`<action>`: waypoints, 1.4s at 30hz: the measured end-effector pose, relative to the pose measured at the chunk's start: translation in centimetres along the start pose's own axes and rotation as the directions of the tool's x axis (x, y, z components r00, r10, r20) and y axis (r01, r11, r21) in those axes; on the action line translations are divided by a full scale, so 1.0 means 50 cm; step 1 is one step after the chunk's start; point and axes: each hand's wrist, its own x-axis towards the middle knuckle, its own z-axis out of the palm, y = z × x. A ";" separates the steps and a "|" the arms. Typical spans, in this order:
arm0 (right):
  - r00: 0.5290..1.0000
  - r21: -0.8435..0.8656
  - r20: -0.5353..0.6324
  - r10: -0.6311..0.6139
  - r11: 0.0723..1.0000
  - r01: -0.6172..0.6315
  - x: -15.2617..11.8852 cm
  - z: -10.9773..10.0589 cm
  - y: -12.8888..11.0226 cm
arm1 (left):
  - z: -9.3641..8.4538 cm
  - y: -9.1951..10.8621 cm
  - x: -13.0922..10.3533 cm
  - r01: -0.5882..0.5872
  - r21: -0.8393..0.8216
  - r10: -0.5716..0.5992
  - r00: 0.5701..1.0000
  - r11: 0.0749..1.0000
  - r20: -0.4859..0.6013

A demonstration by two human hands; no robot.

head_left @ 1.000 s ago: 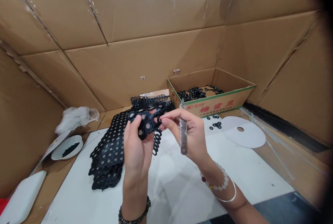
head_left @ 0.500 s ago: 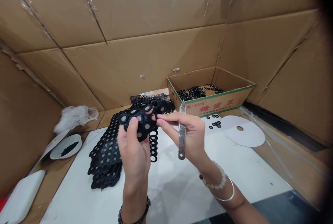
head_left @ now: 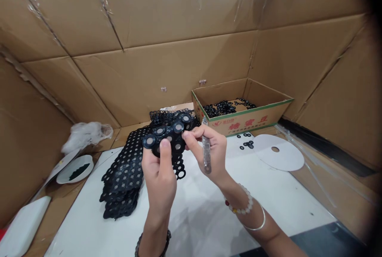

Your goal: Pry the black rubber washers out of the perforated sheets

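Note:
Between thumb and fingers, my left hand [head_left: 159,175] grips a black sheet of joined rings [head_left: 170,134] with pale grey discs in them. My right hand [head_left: 210,149] pinches the right edge of that sheet and also holds a metal tool [head_left: 206,149] upright against the palm. The right fingertips partly cover the spot they touch. Behind and left of my hands lies a stack of black perforated sheets [head_left: 125,169] on the white tabletop [head_left: 203,217].
An open cardboard box [head_left: 253,121] with small black rings stands at the back right. Loose black rings [head_left: 248,145] lie before it, beside a white disc with a hole [head_left: 286,157]. At left are a white bowl [head_left: 62,176] and clear plastic wrap [head_left: 85,135]. Cardboard walls surround the table.
My left hand has shifted slightly right with the sheet, which is now turned differently. My right hand has moved a little left and up, and the tool with it.

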 end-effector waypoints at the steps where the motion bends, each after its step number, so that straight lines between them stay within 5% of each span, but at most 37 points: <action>1: 1.000 0.003 -0.023 -0.002 1.000 0.002 -0.001 0.003 0.003 | 0.001 0.000 0.001 0.020 -0.013 -0.019 1.000 1.000 0.002; 4: 0.999 0.013 -0.049 -0.017 1.000 0.018 -0.006 0.010 0.002 | 0.000 0.003 0.012 0.110 -0.139 -0.116 0.993 0.984 -0.034; 8: 0.988 -0.050 0.093 -0.126 0.990 0.131 -0.018 0.008 -0.012 | -0.010 0.017 0.040 0.277 -0.392 -0.328 0.942 0.877 -0.069; 13: 0.926 -0.095 0.168 -0.338 0.929 0.357 -0.033 0.003 -0.019 | -0.017 0.042 0.066 0.566 -0.595 -0.691 0.722 0.570 0.024; 16: 0.889 -0.138 0.144 -0.435 0.881 0.453 -0.034 0.004 -0.018 | -0.014 0.047 0.068 0.655 -0.636 -0.781 0.612 0.408 0.129; 20: 0.869 -0.208 0.152 -0.471 0.844 0.494 -0.033 0.001 -0.023 | -0.010 0.046 0.065 0.700 -0.650 -0.838 0.517 0.297 0.174; 32: 0.841 -0.230 0.121 -0.527 0.809 0.541 -0.032 0.004 -0.029 | -0.005 0.047 0.064 0.705 -0.666 -0.848 0.488 0.244 0.206; 38: 0.753 -0.482 0.154 -0.640 0.616 0.623 -0.036 0.004 -0.020 | -0.003 0.045 0.059 0.742 -0.631 -0.854 0.463 0.227 0.238; 42: 0.696 -0.459 0.220 -0.683 0.557 0.692 -0.036 0.003 -0.017 | -0.012 0.048 0.056 0.736 -0.647 -0.819 0.489 0.201 0.300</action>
